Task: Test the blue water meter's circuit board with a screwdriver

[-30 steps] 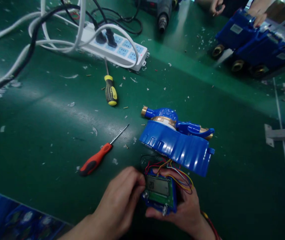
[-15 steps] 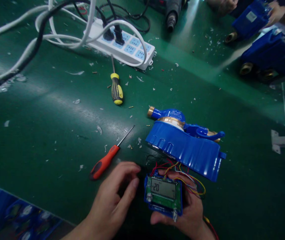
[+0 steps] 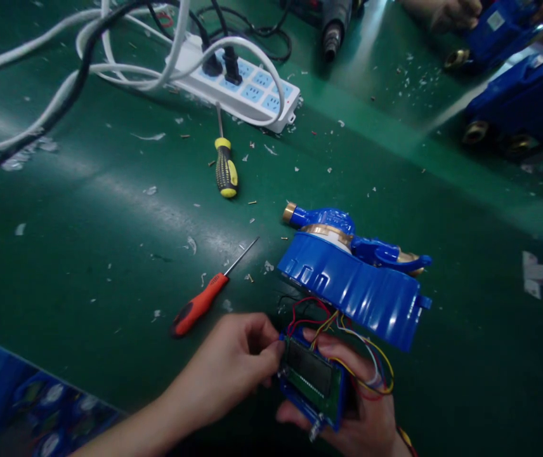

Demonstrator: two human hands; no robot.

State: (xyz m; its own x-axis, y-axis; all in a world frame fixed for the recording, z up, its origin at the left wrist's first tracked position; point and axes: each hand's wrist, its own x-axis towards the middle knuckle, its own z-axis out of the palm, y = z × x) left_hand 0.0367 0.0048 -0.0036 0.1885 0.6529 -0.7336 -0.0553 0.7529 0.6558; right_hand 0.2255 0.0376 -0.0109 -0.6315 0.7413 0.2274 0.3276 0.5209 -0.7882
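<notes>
A display circuit board (image 3: pixel 310 376) in a blue frame rests in my right hand (image 3: pixel 364 406), whose fingers and thumb wrap its edges. Its screen now looks dark and is tilted. My left hand (image 3: pixel 243 358) pinches the board's left edge with thumb and forefinger; whatever lies between those fingertips is hidden. Red, yellow, white and black wires (image 3: pixel 364 339) run from the board to a blue water meter (image 3: pixel 352 279) with brass ends, lying just beyond on the green table. An orange screwdriver (image 3: pixel 200 306) lies left of the meter, beyond my left hand.
A yellow-and-black screwdriver (image 3: pixel 226 168) lies near a white power strip (image 3: pixel 247 89) with tangled cables. A heat gun (image 3: pixel 333 38) is at the back. Blue meters (image 3: pixel 528 101) stand far right, beside a co-worker's hand (image 3: pixel 459 13). Small screws and scraps dot the table.
My left hand has moved right, from beside the board onto its left edge. The board has tilted, and the number on its screen no longer shows.
</notes>
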